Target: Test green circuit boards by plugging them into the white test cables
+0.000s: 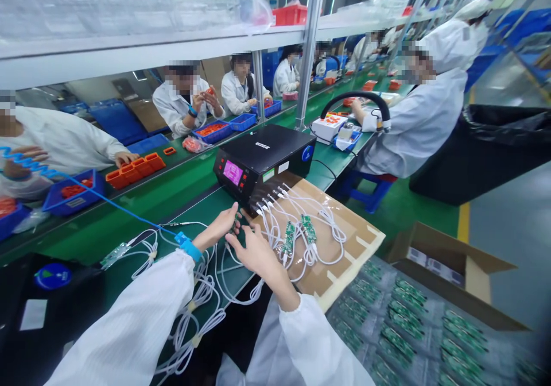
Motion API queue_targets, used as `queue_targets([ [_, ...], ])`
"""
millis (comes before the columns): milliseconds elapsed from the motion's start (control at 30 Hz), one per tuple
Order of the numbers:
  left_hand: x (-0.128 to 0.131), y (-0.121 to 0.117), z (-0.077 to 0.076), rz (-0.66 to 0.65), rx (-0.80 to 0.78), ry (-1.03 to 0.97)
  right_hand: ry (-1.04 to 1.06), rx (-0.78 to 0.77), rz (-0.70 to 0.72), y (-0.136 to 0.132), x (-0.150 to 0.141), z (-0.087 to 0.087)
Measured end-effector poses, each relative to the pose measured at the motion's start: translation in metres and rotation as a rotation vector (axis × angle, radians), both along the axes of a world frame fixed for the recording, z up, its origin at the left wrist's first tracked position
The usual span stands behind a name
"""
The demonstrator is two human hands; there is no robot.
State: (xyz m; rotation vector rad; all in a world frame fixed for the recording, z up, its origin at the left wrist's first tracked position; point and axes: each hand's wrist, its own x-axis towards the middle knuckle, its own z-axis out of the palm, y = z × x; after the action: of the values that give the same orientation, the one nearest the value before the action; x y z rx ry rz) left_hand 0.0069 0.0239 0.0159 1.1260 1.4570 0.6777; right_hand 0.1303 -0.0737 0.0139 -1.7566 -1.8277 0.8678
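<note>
Between my two hands is a small green circuit board (pixel 235 224), mostly covered by fingers. My left hand (pixel 218 228) pinches it from the left; a blue wrist strap (pixel 187 247) with a coiled cord circles that wrist. From the right, the closed fingers of my right hand (pixel 255 251) meet at the same board. A white cable (pixel 224 265) hangs just below the fingertips; whether it is joined to the board is hidden. Just beyond stands a black test box (pixel 262 156) with a lit pink screen (pixel 233 173) and several white cables plugged into its front.
Two green boards (pixel 308 229) lie among cables on a cardboard sheet (pixel 359 231). Bagged boards (pixel 402 317) and an open carton (pixel 451 265) are at right. Coiled cables (pixel 189 340) hang over the table edge. Another black box (pixel 47 300) sits left. Co-workers line the green conveyor (pixel 172 179).
</note>
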Motion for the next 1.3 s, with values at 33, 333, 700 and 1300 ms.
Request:
queue_targets([
  [33, 0.0, 0.0, 0.001, 0.0, 0.017, 0.003, -0.037, 0.011, -0.015, 0.001, -0.001, -0.001],
  [333, 0.008, -0.011, 0.002, -0.029, 0.01, -0.096, -0.295, 0.007, -0.153, 0.018, 0.004, -0.002],
  [700, 0.04, -0.029, 0.001, -0.282, 0.227, -0.085, 0.071, 0.217, -0.324, 0.016, 0.042, 0.005],
  [1300, 0.075, -0.041, -0.01, -0.117, 0.552, -0.042, 0.706, 0.178, -0.296, 0.025, 0.053, -0.015],
])
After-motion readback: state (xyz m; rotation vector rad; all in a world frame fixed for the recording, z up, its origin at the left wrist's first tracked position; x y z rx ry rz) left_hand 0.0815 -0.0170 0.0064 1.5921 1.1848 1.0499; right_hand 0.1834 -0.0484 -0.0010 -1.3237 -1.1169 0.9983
